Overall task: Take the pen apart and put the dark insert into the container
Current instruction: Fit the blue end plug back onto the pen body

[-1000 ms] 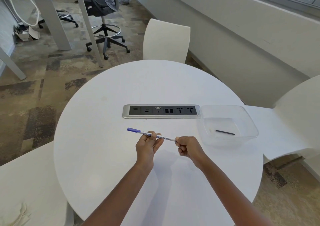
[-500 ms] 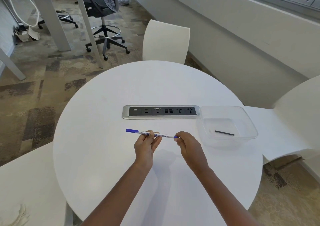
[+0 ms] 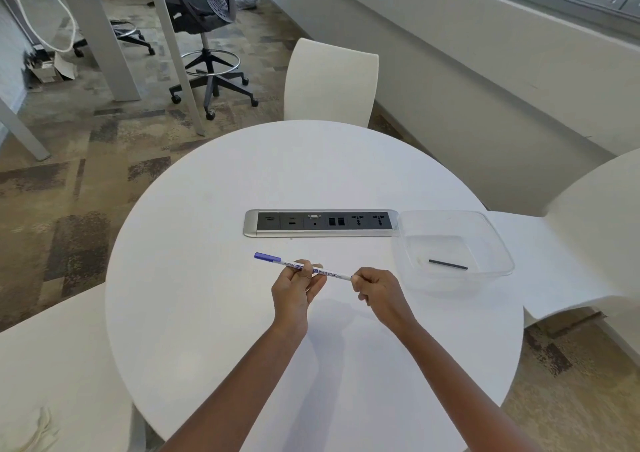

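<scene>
Mid-frame, the left hand (image 3: pixel 294 283) pinches the pen (image 3: pixel 304 267) barrel to brace it; the right hand (image 3: pixel 375 287) is closed over its end, probably to pull. A dark insert (image 3: pixel 447 264) lies in the container (image 3: pixel 498 240) at right.

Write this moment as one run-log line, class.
left hand: grips pen mid-barrel | right hand: pinches its end | container: holds one dark insert | pen: still assembled

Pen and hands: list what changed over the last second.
The right hand loosened to a fingertip hold, then closed again around the pen end. The left hand kept its grip mid-barrel. The cap stayed on; the dark insert stayed in the container.
</scene>
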Demonstrator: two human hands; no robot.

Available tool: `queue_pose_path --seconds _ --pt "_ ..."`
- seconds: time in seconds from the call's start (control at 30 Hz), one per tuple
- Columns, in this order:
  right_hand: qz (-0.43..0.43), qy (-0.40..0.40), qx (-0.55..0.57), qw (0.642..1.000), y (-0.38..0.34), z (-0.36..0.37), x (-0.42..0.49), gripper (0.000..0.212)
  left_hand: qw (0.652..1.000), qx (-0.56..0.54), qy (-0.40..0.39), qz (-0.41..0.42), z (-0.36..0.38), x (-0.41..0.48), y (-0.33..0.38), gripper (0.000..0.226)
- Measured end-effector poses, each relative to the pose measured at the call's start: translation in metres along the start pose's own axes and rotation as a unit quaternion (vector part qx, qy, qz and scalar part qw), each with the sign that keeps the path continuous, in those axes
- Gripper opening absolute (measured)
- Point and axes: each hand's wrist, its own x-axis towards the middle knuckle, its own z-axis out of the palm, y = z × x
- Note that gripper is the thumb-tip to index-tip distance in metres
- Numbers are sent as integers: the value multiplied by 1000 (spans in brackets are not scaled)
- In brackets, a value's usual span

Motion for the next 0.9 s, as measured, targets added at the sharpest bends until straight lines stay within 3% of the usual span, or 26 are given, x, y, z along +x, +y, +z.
queue_pose_path --seconds 0.1,0.2,0.3,0.4,0.67,0.77,0.9 --pt "76 -56 94 991 -2 -5 3 41 1000 12 -2 3 -1 0 0 16" --pt "85 -66 94 990 -5 -5 2 40 1000 1 10 -6 -2 0 1 15" --pt "25 -11 16 1000 -4 2 -2 39 999 -29 30 -25 -2 0 1 15" --pt "-55 31 -79 995 3 7 -8 24 998 -48 39 -30 -2 -1 3 15" --pt "-215 85 -283 931 11 5 -9 16 997 -41 38 -43 -1 -4 4 15" --pt "-209 60 -249 944 8 3 -8 14 998 -41 30 -46 -1 -4 2 15" --pt "-126 24 -164 978 6 2 -4 22 999 -31 15 -35 -2 -3 1 16"
